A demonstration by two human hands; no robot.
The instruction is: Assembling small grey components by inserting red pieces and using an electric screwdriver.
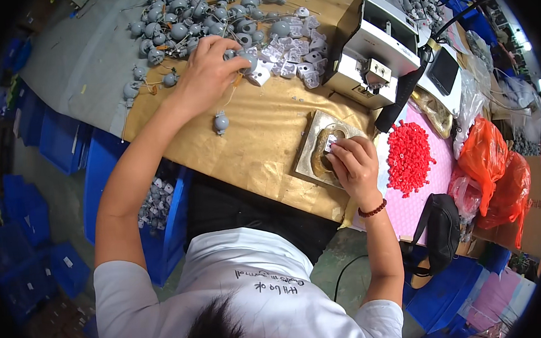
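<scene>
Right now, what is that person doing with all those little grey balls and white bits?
A person sits at a brown table. The left hand reaches into the pile of grey balls and closes on one grey ball next to the heap of white plastic pieces. The right hand presses a small white piece into a tan block. A white machine stands behind it, and a pile of red caps lies on a pink sheet.
</scene>
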